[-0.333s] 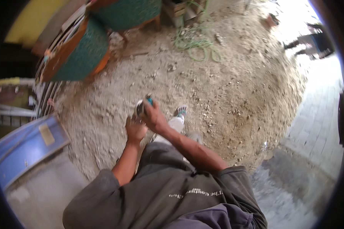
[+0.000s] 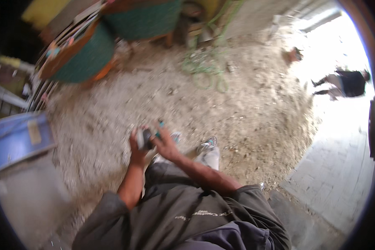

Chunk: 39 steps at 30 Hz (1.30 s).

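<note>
My left hand (image 2: pixel 136 151) and my right hand (image 2: pixel 166 144) meet in front of my body and both hold a small dark object with a teal end (image 2: pixel 148 135). The left hand wraps it from below and the right hand's fingers press on it from the right. What the object is cannot be told through the blur. Under the hands I see my grey trousers and my shoe (image 2: pixel 207 145) on sandy, gravelly ground (image 2: pixel 246 112).
Two large teal cable drums (image 2: pixel 83 54) stand at the upper left beside a rack of boards. A green hose (image 2: pixel 206 66) lies coiled on the sand. A blue panel (image 2: pixel 16 139) lies at the left. Paving (image 2: pixel 341 175) lies on the right, where another person (image 2: pixel 346 83) moves.
The view has swung, so the drums and hose sit further right. Both hands stay together on the small object; my feet have shifted over the sand.
</note>
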Tool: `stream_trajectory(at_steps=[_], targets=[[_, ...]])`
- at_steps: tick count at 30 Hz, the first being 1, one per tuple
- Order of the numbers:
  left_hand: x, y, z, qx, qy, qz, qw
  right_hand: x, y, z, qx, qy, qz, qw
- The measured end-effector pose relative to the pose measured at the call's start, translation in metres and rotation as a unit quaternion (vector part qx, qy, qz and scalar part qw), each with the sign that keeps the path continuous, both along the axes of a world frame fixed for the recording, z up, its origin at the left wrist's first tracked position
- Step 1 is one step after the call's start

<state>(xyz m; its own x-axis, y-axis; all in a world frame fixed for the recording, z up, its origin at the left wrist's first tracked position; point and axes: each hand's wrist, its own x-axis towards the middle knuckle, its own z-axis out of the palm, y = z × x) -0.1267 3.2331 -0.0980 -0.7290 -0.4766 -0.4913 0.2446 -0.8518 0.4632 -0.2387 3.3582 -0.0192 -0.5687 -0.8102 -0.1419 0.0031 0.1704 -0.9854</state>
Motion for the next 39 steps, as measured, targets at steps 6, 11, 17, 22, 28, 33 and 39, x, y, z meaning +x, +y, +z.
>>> stream_trajectory(at_steps=[6,11,17,22,28,33,39], targets=[[-0.015,0.064,-0.04,-0.07,0.106,-0.041,0.991,-0.083,0.033,-0.01,-0.006,0.001,0.152,0.988],[-0.106,0.139,0.031,0.134,-0.043,0.308,0.941,-0.126,0.056,-0.047,-0.069,0.071,0.121,0.988],[-0.094,0.166,0.012,0.02,0.018,0.252,0.967,-0.131,0.045,-0.068,-0.035,0.056,0.224,0.972],[-0.089,0.132,-0.012,-0.034,0.006,0.308,0.951,-0.17,0.064,-0.034,-0.087,-0.201,0.176,0.96],[-0.157,0.139,-0.012,0.066,-0.117,0.402,0.906,-0.216,0.085,-0.001,-0.055,0.117,0.118,0.985],[-0.187,0.132,-0.003,0.043,-0.164,0.338,0.926,-0.245,0.068,0.007,-0.053,0.071,0.137,0.987],[-0.204,0.107,-0.003,0.015,0.06,0.389,0.919,-0.26,0.051,-0.009,-0.133,0.119,0.215,0.96]])
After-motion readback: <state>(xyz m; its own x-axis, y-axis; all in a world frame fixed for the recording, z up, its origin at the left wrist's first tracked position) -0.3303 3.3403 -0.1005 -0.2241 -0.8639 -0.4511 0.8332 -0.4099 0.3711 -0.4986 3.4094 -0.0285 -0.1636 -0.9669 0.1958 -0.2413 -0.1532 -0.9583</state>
